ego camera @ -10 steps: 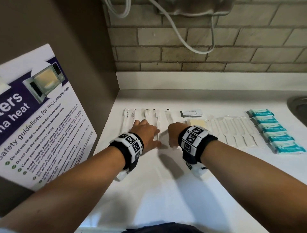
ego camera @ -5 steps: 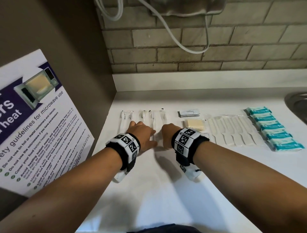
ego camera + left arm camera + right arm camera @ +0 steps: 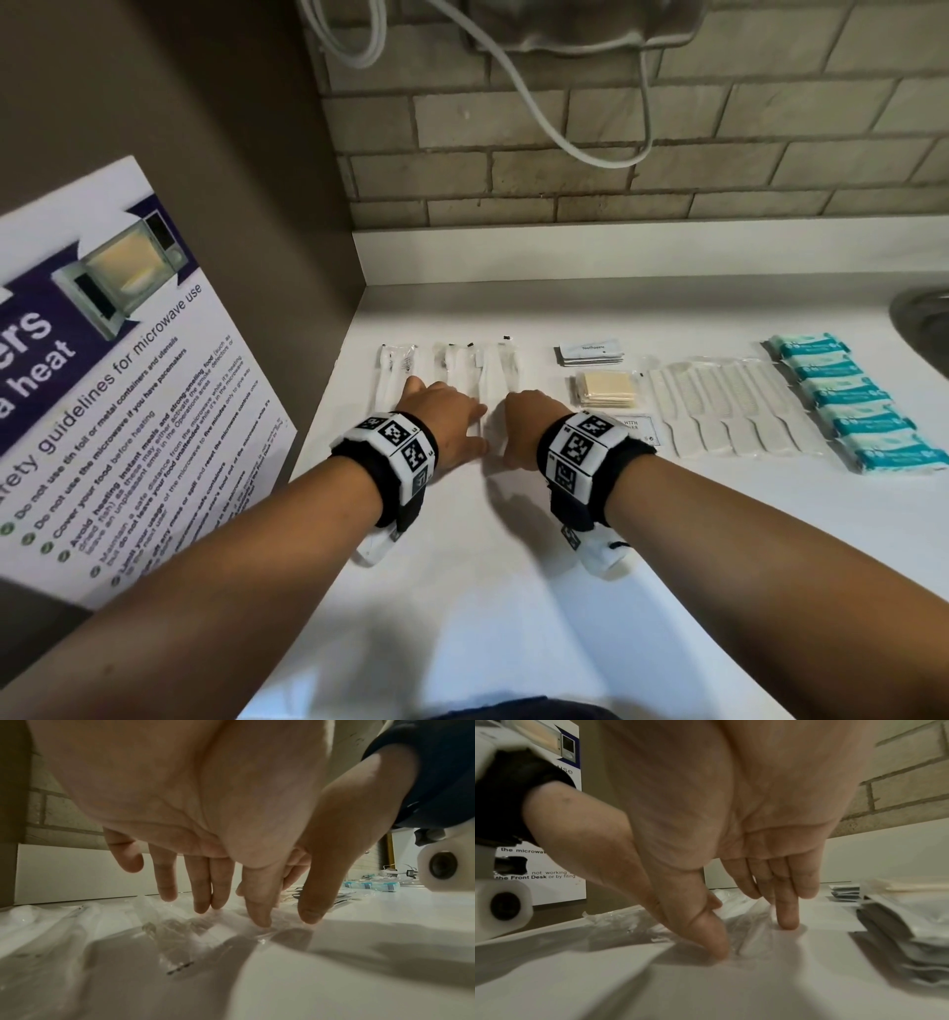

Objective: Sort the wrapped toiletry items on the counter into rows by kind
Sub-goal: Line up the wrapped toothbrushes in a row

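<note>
Counter (image 3: 513, 591) fills the lower middle of the head view, white and smooth, so anything in film is likely to skate on it rather than stay put. Across its far band, centre to right of frame, the sorted goods lie in rows: teal packets (image 3: 852, 406) at the right edge, white combs (image 3: 719, 406) in clear sleeves beside them, then a stack of beige pads (image 3: 606, 388) with grey toothpaste sachets (image 3: 590, 352) just behind. Left of centre lies the row in hand, the wrapped toothbrushes (image 3: 452, 365), long thin sticks in clear sleeves set side by side. The left hand (image 3: 441, 419) rests on them with fingers straight and spread, fingertips (image 3: 201, 907) pressing the film, holding nothing. The right hand (image 3: 524, 426) is likewise flat-fingered just beside it; in the right wrist view its thumb and one fingertip (image 3: 786, 921) touch down on either side of the rightmost sleeve without closing on it. These toothbrushes look very light, with a stiff core and a loose, crinkly, slippery wrapper that overhangs the ends. I judge that sliding them with flat fingers on the stiff shaft suits better than pinching the slack film, which would crumple and let the stick swing. To lift one, take it mid-shaft between thumb and finger. Light pressure should do, since a firm push may shove the neighbours out of line.
</note>
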`<state>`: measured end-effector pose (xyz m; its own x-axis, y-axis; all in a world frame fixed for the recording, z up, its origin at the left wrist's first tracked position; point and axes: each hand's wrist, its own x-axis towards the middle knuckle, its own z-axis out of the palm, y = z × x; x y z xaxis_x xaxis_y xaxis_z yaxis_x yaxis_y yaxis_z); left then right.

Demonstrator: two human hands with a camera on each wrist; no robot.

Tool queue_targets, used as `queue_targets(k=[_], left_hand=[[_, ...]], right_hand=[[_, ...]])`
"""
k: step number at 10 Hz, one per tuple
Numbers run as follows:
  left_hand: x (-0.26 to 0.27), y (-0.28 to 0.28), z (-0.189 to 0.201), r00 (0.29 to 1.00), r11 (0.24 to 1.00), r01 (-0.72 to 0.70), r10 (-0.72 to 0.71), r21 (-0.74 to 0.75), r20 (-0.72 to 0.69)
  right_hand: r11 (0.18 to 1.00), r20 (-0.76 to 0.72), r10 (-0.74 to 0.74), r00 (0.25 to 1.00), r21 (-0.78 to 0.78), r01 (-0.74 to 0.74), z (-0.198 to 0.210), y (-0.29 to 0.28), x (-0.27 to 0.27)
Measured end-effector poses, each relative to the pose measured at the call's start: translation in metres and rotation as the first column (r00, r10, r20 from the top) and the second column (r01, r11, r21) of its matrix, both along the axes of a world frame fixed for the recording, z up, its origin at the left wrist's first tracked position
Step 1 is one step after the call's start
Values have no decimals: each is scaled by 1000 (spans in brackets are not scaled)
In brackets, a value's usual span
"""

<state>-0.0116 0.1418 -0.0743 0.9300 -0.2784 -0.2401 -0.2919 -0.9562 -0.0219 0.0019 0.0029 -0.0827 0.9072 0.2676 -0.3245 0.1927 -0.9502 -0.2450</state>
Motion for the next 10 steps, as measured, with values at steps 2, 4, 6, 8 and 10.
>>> queue_targets(k=[2, 4, 6, 8, 10], left_hand=[[3, 2, -7, 999, 999, -44, 43, -11, -11], [5, 2, -8, 999, 999, -31, 31, -10, -11], [2, 0, -1, 1000, 998, -15, 16, -58, 20], [2, 1, 0, 999, 997, -37, 38, -70, 14], [0, 0, 7, 996, 985, -44, 56, -166, 68]], right_hand=[[1000, 5, 0, 1000, 5, 0, 2, 0, -2], [1000, 10, -7, 1000, -1, 7, 2, 1, -5], [1000, 47, -5, 999, -18, 6, -2, 3, -6], [1000, 61, -10, 998, 6, 10, 0, 2, -12], [1000, 84, -19, 996, 27, 16, 9, 1, -15]])
